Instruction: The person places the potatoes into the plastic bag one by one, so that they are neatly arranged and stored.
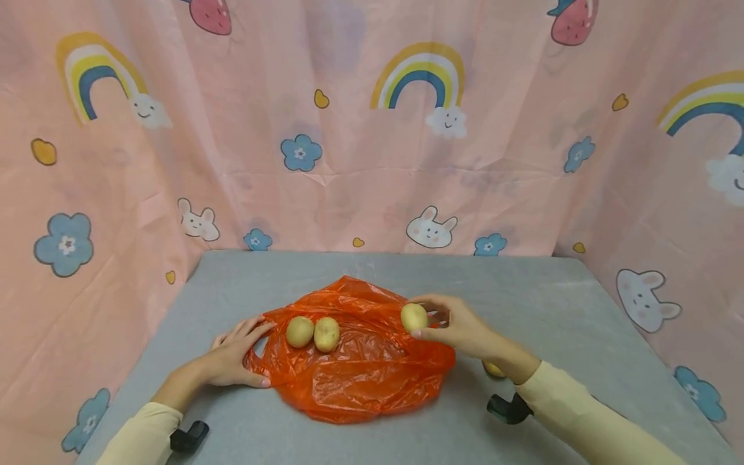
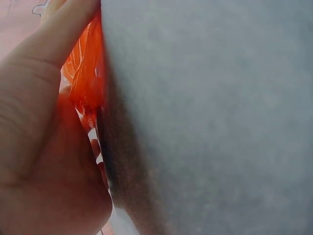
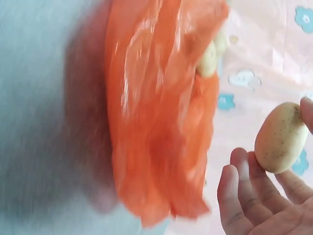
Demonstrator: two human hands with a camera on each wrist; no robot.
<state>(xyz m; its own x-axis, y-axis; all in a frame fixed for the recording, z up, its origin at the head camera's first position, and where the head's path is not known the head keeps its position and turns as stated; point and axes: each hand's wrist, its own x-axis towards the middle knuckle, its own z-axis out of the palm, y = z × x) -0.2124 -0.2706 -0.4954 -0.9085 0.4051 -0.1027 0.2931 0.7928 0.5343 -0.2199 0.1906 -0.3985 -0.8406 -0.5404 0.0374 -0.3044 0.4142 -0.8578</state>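
Note:
An orange-red plastic bag (image 1: 372, 387) lies spread on the table with two potatoes, one pale (image 1: 299, 331) and one beside it (image 1: 327, 334), on its left part. My right hand (image 1: 456, 326) pinches another potato (image 3: 281, 138) between thumb and fingertips, above the bag's right edge. In the right wrist view that potato is oval with small dark specks. At the bag's left edge, my left hand (image 1: 235, 355) rests with fingers and thumb spread, touching the plastic. The left wrist view shows its thumb side (image 2: 29, 112) close to a crumpled bit of bag.
A further potato (image 1: 493, 369) lies on the grey table (image 1: 523, 290), partly hidden behind the right forearm. Black wrist mounts (image 1: 509, 409) sit at both sleeves. Behind and beside the table hangs a pink curtain (image 1: 360, 194) with cartoon prints.

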